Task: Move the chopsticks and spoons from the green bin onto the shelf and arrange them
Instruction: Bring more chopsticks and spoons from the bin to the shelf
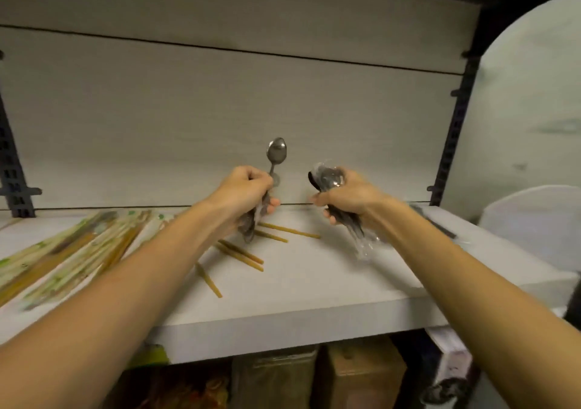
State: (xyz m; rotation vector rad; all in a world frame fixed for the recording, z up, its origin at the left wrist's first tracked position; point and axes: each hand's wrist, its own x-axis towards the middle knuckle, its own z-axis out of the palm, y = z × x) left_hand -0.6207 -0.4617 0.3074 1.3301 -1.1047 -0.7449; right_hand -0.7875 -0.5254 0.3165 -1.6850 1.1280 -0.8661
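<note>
My left hand (243, 190) grips a bunch of metal spoons (276, 153) above the white shelf (314, 286); one spoon bowl sticks up, the rest hang below my fist. To its right, my right hand (349, 196) grips a bundle of spoons in clear plastic wrap (327, 177), the wrapped handles trailing down toward the shelf. Several loose bamboo chopsticks (242, 253) lie scattered on the shelf under my left hand. Packs of wrapped chopsticks (69, 251) lie in a row at the shelf's left. The green bin is out of view.
The shelf has a pale back wall (220, 109) and black uprights (456, 125) at both sides. A dark object (437, 223) lies at the shelf's right end. Brown boxes (361, 374) stand on the level below. A white rounded thing (534, 220) is at the right.
</note>
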